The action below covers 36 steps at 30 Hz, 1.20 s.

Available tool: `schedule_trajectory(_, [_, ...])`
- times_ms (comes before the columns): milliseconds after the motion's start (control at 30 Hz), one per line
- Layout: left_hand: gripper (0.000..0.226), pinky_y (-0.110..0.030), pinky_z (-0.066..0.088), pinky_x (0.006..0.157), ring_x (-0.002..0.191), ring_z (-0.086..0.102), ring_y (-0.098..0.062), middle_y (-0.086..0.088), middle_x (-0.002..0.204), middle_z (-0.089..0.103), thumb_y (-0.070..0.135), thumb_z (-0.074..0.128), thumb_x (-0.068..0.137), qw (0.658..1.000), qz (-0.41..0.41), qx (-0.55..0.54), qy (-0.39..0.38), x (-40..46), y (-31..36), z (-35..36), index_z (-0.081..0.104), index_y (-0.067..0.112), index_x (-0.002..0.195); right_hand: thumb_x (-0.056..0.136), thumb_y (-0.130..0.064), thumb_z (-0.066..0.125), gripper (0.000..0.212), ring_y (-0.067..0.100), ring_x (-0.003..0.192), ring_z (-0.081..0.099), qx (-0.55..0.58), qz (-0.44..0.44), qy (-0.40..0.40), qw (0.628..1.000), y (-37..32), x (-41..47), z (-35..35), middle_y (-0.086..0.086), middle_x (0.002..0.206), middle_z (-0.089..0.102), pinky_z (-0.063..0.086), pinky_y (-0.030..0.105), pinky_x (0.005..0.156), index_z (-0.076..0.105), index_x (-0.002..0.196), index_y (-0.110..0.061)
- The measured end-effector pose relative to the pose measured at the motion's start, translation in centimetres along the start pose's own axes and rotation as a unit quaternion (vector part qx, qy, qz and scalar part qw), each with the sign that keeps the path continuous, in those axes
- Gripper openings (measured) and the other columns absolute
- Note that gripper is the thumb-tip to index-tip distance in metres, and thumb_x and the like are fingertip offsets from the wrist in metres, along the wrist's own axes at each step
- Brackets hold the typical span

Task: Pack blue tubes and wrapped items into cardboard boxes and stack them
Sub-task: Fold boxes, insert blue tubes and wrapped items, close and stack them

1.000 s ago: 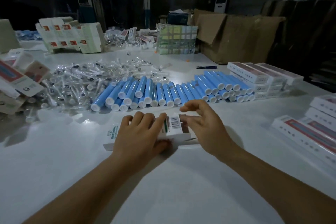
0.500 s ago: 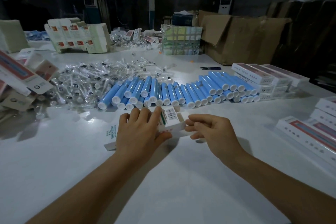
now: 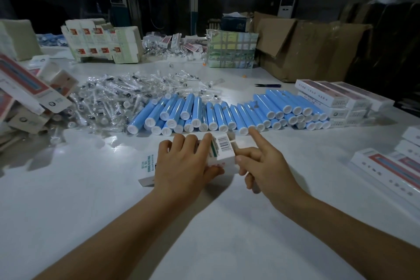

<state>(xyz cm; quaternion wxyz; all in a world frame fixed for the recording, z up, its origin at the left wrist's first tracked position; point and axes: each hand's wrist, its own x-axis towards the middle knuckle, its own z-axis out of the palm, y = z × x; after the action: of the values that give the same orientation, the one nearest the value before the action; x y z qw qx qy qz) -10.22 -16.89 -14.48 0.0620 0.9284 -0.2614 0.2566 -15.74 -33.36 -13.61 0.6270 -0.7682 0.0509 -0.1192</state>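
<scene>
A white carton (image 3: 223,150) with a barcode lies on the white table (image 3: 91,200) in front of me. My left hand (image 3: 184,166) lies over it, its fingers curled round the carton's top and thumb at the near side. My right hand (image 3: 263,163) touches the carton's right end with its thumb and curled fingers, index finger sticking out forward. Behind the carton lies a long row of blue tubes (image 3: 218,113) with white caps. Left of them is a heap of clear-wrapped items (image 3: 113,100).
Packed cartons are stacked at the right (image 3: 336,98) and at the near right edge (image 3: 391,166). Loose flat cartons (image 3: 29,91) pile up at the left. A big brown cardboard box (image 3: 313,48), a taped bundle (image 3: 231,50) and a dark pen (image 3: 268,85) lie further back.
My right hand has drawn in against the carton's right end, fingers curling and the index finger lifting. My left hand has kept its hold on the carton.
</scene>
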Motion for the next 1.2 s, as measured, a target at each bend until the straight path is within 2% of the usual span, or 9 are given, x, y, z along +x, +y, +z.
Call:
schedule_trajectory(200, [0.07,-0.045,0.051,0.069,0.08,0.062,-0.033,-0.011,0.091,0.069,0.056,0.078,0.063,0.997,0.049,0.045,0.048,-0.2,0.7,0.2,0.067,0.01,0.115,0.09,-0.008,0.061,0.059,0.001,0.04,0.048,-0.009,0.011,0.002,1.0,-0.3,0.3,0.6,-0.013,0.061,0.066,0.036,0.011,0.037,0.039,0.144,-0.018])
schedule_trajectory(433, [0.07,-0.046,0.05,0.069,0.079,0.061,-0.034,-0.014,0.091,0.068,0.055,0.077,0.064,0.996,0.048,0.053,0.057,-0.4,0.9,0.3,0.067,0.007,0.115,0.091,-0.006,0.059,0.028,-0.001,0.039,0.05,0.034,0.016,0.013,0.999,0.1,0.3,0.9,-0.016,0.054,0.062,0.036,0.01,0.038,0.065,0.091,-0.034])
schedule_trajectory(567, [0.07,-0.045,0.049,0.07,0.081,0.061,-0.034,-0.012,0.092,0.068,0.056,0.077,0.065,0.997,0.031,0.04,0.066,-0.4,0.7,0.3,0.066,0.008,0.116,0.091,-0.01,0.06,0.03,-0.003,0.065,0.062,-0.016,-0.02,-0.005,1.0,0.0,0.4,1.0,-0.011,0.086,0.066,0.046,0.01,0.052,0.065,0.094,-0.039])
schedule_trajectory(667, [0.071,-0.043,0.047,0.069,0.081,0.06,-0.034,-0.012,0.093,0.067,0.058,0.074,0.065,0.996,0.015,0.012,0.089,-0.2,0.6,0.2,0.066,0.009,0.116,0.088,-0.022,0.065,0.033,0.0,0.087,0.053,-0.125,-0.137,0.116,0.976,0.1,1.0,0.1,-0.018,0.104,0.051,0.048,0.012,0.068,0.055,0.109,-0.047])
schedule_trajectory(767, [0.069,-0.042,0.046,0.068,0.081,0.059,-0.032,-0.01,0.094,0.067,0.061,0.066,0.068,0.993,-0.006,-0.001,0.115,-0.1,0.5,0.1,0.065,0.012,0.116,0.087,-0.027,0.065,0.047,0.008,0.1,0.057,0.106,0.011,0.178,0.978,0.1,2.1,-0.9,-0.007,0.119,0.055,0.05,0.021,0.071,0.048,0.13,-0.029])
schedule_trajectory(833, [0.07,-0.041,0.046,0.068,0.08,0.058,-0.032,-0.009,0.093,0.066,0.062,0.066,0.068,0.992,-0.005,-0.005,0.124,-0.1,0.7,0.2,0.065,0.012,0.116,0.082,-0.029,0.066,0.051,0.027,0.105,0.065,0.379,0.179,0.069,0.905,0.1,2.4,-1.0,0.015,0.12,0.064,0.055,0.034,0.078,0.052,0.127,-0.01])
schedule_trajectory(900, [0.07,-0.042,0.046,0.068,0.081,0.059,-0.032,-0.01,0.093,0.066,0.063,0.064,0.07,0.992,0.009,-0.002,0.124,-0.3,1.1,0.3,0.065,0.012,0.116,0.076,-0.031,0.064,0.054,0.034,0.102,0.066,0.447,0.221,-0.039,0.866,0.1,2.0,-0.6,0.024,0.114,0.066,0.057,0.042,0.082,0.055,0.121,-0.002])
schedule_trajectory(1067, [0.068,-0.046,0.049,0.071,0.083,0.059,-0.033,-0.014,0.094,0.065,0.06,0.066,0.073,0.994,0.026,0.046,0.096,-0.7,2.0,0.4,0.063,0.011,0.12,0.08,-0.009,0.063,0.052,0.034,0.104,0.065,0.343,0.121,-0.06,0.929,0.4,1.6,0.3,0.023,0.116,0.064,0.057,0.04,0.081,0.048,0.129,0.001])
schedule_trajectory(1200, [0.069,-0.045,0.049,0.068,0.08,0.059,-0.032,-0.015,0.092,0.063,0.058,0.071,0.071,0.992,0.041,0.07,0.095,-0.7,2.4,0.2,0.063,0.009,0.119,0.096,-0.011,0.051,0.04,0.016,0.1,0.066,0.061,0.027,0.005,0.998,0.5,0.4,1.3,0.003,0.114,0.065,0.056,0.02,0.07,0.048,0.135,-0.018])
